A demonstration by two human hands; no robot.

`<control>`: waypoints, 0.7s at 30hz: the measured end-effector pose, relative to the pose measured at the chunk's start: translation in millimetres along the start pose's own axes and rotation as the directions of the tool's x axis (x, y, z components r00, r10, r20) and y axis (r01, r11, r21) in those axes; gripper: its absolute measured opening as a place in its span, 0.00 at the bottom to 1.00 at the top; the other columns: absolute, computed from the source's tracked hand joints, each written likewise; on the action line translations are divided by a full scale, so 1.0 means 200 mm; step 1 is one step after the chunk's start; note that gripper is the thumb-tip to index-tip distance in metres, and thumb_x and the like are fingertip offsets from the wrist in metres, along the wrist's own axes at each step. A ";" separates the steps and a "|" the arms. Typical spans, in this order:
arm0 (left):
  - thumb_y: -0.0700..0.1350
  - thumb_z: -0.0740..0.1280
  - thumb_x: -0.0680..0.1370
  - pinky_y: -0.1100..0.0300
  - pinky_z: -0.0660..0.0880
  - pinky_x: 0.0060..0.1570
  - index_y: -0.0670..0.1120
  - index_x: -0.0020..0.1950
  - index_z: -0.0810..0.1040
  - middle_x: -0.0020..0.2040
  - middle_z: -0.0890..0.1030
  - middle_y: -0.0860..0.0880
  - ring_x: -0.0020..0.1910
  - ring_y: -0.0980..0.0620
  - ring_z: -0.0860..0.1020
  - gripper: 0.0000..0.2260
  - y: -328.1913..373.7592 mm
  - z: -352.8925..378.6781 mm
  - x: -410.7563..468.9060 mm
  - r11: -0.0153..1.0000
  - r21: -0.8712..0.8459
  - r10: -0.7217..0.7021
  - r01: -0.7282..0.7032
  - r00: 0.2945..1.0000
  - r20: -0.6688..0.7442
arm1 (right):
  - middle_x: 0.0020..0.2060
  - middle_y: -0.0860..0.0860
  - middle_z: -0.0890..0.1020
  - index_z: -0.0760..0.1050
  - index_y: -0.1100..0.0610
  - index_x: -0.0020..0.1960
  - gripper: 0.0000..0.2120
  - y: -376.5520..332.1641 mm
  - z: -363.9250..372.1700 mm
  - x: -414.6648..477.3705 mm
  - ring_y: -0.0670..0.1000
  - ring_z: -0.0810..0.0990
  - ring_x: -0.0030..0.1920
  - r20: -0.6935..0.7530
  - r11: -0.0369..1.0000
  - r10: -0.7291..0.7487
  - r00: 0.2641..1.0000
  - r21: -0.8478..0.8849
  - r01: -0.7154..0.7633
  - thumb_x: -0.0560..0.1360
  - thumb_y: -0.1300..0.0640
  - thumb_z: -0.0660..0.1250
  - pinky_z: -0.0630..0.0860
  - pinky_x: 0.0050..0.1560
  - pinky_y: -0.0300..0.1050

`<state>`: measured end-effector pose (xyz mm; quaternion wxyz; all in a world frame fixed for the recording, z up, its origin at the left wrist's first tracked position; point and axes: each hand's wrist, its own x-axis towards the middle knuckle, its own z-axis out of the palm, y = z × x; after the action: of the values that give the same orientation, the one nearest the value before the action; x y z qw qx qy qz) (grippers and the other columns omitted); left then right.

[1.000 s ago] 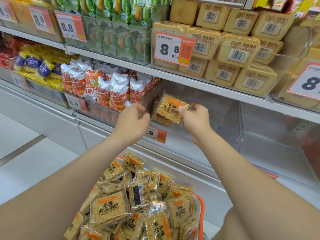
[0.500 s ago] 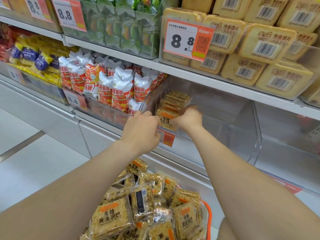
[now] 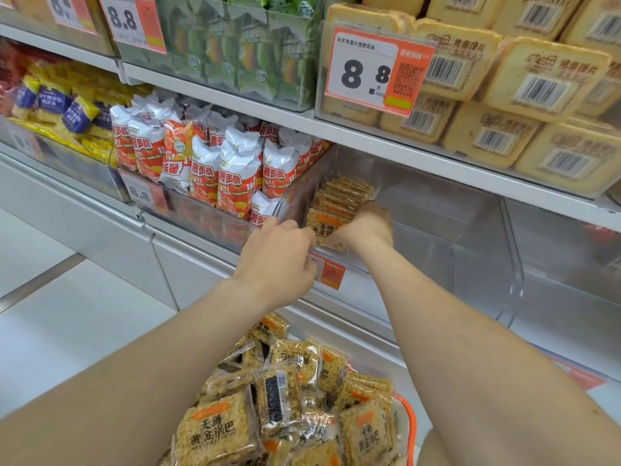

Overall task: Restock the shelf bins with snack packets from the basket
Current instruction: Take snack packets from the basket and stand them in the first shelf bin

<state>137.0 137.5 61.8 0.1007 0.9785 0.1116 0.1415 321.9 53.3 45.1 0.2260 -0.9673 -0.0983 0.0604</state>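
A row of golden rice-crust snack packets [image 3: 339, 203] stands upright at the left end of a clear shelf bin [image 3: 470, 230]. Both hands are on the front packet. My left hand [image 3: 277, 260] grips its left edge over the bin's front lip. Inside the bin, my right hand [image 3: 368, 227] holds the packet's right side, its fingers curled round the edge. Below, a basket with an orange rim [image 3: 411, 428] is heaped with several more of the same packets [image 3: 215, 428].
To the left stands a bin of white-and-red tomato snack bags [image 3: 215, 166]. The upper shelf carries beige bread-slice packs [image 3: 544, 79] and an 8.8 price tag [image 3: 373, 68]. Another clear bin [image 3: 571, 264] lies to the right. White floor [image 3: 43, 331] stretches out at left.
The single packet held up a second ago has been lowered into the bin and set at the front of the row. Both hands have followed it down and stay on it.
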 end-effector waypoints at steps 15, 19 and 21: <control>0.46 0.71 0.78 0.49 0.75 0.41 0.50 0.57 0.70 0.56 0.69 0.48 0.45 0.47 0.74 0.12 0.00 -0.02 0.00 0.996 -0.090 -0.026 0.023 0.999 -0.033 | 0.46 0.49 0.85 0.80 0.52 0.52 0.23 0.10 -0.04 -0.02 0.48 0.83 0.42 0.105 0.995 -0.045 0.993 0.089 0.036 0.63 0.43 0.82 0.75 0.36 0.40; 0.50 0.71 0.76 0.52 0.74 0.36 0.51 0.47 0.70 0.45 0.75 0.51 0.41 0.47 0.76 0.10 -0.01 -0.08 -0.01 0.991 -0.087 -0.100 0.099 0.995 -0.008 | 0.47 0.50 0.84 0.79 0.52 0.54 0.29 0.10 -0.09 -0.09 0.53 0.84 0.47 0.066 0.999 -0.015 0.998 0.053 0.012 0.58 0.40 0.81 0.82 0.45 0.47; 0.51 0.70 0.75 0.54 0.75 0.36 0.52 0.39 0.73 0.36 0.78 0.52 0.37 0.46 0.78 0.09 -0.02 -0.10 -0.03 0.985 -0.091 -0.147 0.148 0.989 0.022 | 0.47 0.52 0.83 0.79 0.53 0.52 0.25 0.08 -0.12 -0.17 0.57 0.83 0.49 -0.053 0.996 -0.078 0.996 0.045 0.080 0.60 0.41 0.76 0.84 0.49 0.51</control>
<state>125.5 142.6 79.1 0.1567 0.9629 0.1764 0.1309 295.9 21.5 61.7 0.2535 -0.9582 -0.1292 0.0288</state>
